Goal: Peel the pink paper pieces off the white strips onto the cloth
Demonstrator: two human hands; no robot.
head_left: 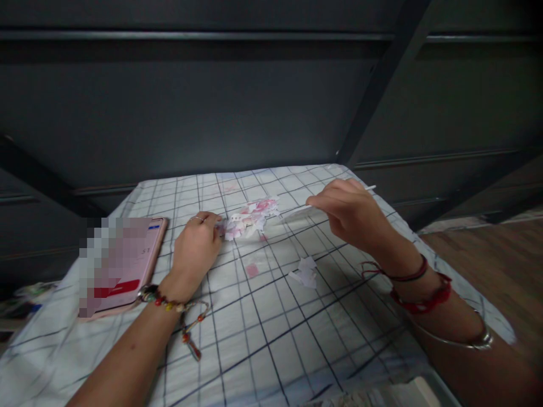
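A patch of overlapping pink and white paper scraps (pixel 254 216) lies near the middle of the checked cloth. My left hand (pixel 197 240) is closed at its left edge, with fingers and thumb pinching that side. Held in a pinch, a thin white stick (pixel 371 187) passes through my right hand (pixel 350 212). Its pale, flattened front end (pixel 296 212) points left, close to the right edge of the scraps; I cannot tell whether it touches them. Nearer to me lie a small pink square (pixel 251 270) and several loose white paper pieces (pixel 306 272).
A phone (pixel 155 249) in a pink case lies left of my left hand, its screen partly blurred out. The checked cloth (pixel 237 350) covers the table, which meets a dark panelled wall (pixel 212 107). A container's edge (pixel 432 384) shows at the bottom right.
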